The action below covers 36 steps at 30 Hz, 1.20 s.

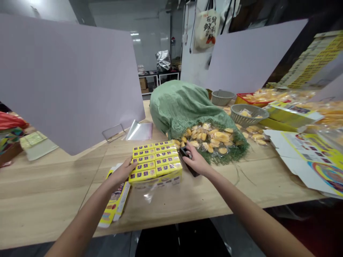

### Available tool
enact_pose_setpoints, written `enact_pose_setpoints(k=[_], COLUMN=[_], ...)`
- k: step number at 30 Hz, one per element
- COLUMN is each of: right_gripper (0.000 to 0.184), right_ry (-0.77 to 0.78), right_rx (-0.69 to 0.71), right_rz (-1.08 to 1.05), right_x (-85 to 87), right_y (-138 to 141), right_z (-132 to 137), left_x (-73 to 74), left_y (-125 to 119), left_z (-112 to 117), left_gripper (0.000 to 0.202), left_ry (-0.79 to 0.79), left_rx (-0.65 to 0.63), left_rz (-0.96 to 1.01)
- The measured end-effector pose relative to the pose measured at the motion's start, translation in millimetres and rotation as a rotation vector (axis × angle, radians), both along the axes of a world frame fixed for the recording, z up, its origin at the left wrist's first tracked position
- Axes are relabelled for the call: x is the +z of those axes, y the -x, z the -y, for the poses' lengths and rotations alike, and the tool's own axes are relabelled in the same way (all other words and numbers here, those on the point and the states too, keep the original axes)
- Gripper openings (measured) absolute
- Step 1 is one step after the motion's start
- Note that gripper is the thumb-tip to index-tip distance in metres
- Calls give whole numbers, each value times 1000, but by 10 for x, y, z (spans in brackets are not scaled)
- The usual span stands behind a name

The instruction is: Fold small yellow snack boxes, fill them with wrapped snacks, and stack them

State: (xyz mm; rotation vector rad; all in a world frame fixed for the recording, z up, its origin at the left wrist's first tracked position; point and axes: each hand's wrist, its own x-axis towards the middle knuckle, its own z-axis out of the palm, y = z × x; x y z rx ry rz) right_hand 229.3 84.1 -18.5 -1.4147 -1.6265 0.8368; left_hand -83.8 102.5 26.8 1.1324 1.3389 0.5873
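A block of small yellow boxes (155,162) stands in two rows on the table, with clear plastic film (150,191) around it and loose at the near side. My left hand (124,172) grips its left edge, thumb over the top. On the right, my right hand (197,161) has its fingers closed around a long black object (192,167) lying beside the boxes; its kind is not clear. A flattened yellow carton (112,205) lies under my left forearm. Clear plastic sleeves (139,130) rest behind the boxes.
A green mesh sack (179,101) spills wrapped yellow pieces (211,137) just behind my right hand. Grey baskets (248,115), a red tray (241,98) and a printed carton sheet (302,160) occupy the right. White panels (80,78) rise at the back.
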Motion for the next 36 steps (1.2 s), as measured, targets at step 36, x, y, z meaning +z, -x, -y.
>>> enact_pose_setpoints(k=[36], right_gripper=[101], right_ry=[280], right_rx=[85], right_rz=[154], right_x=[409], right_y=[162], right_z=[553], left_x=[236], left_y=[-85], left_z=[861], left_gripper=[60], left_ry=[-595], left_rx=[-114], left_rz=[-577])
